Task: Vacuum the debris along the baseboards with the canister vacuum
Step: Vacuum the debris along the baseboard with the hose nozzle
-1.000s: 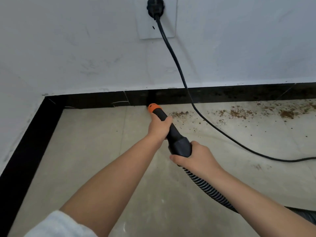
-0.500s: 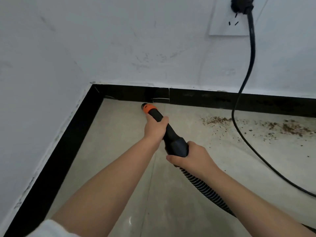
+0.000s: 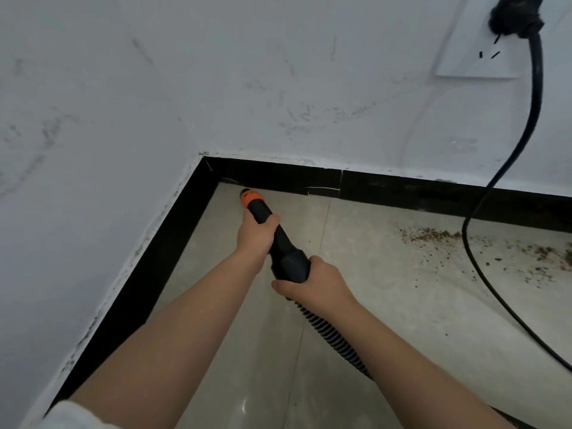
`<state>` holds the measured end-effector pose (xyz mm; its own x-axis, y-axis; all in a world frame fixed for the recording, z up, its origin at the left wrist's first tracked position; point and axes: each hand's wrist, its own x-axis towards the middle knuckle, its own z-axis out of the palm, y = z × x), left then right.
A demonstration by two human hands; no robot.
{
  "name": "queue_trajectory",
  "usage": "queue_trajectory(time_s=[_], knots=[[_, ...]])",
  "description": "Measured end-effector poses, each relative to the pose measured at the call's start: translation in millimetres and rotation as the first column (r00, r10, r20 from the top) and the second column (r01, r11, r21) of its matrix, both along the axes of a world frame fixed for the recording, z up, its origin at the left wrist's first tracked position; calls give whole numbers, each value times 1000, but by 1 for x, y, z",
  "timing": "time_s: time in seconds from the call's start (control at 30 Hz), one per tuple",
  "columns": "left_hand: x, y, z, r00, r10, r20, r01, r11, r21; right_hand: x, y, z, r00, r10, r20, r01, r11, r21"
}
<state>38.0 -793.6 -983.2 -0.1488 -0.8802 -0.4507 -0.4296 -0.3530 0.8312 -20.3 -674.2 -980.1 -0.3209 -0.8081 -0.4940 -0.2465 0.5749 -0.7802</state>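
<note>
Moving left along the wall. A second ago sitting right beside the nearest crumbs, now pointing into the corner: that is the orange tip (image 3: 249,198) of the vacuum nozzle (image 3: 280,243). Leaving the brown crumbs (image 3: 430,235) behind, well off to the right of both hands, and looking just as many as before. Probably meaning the corner is getting cleaned first, with most of the job still waiting.

Gripping the thin part of the nozzle, just behind the orange tip: the left hand (image 3: 255,233), its fingers (image 3: 272,220) curled tight round the black tube. Holding the fat end of the nozzle, where the ribbed hose (image 3: 328,332) begins: the right hand (image 3: 312,281), fingers wrapped under it and thumb on the side. Neither hand open at all, both closed firmly round the same tool. Running back from under the right hand, down toward the bottom edge and out of sight: the hose. Not showing anywhere here: the vacuum's body.

Pointing ahead of the left fingers, close to where the two black baseboards (image 3: 278,178) meet, the tip; touching the floor (image 3: 371,305) or floating just above it, cannot tell. No crumbs showing on the pale floor near the tip.

Hanging from the wall socket (image 3: 483,41) far to the upper right of the hands and trailing across the floor through the crumbs: the black power cord (image 3: 532,119). Likely getting in the way once sweeping back to the right.
</note>
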Motion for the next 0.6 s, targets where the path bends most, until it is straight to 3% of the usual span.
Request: queue_trajectory(time_s=[0.37,0.6], knots=[[19,3,-1,988,149,35,-149,989,-23,6,-7,-2,987,98,127,-95,995,-33],[23,30,6,981,196,-7,-196,981,0,2,13,8,981,176,83,-177,984,0]])
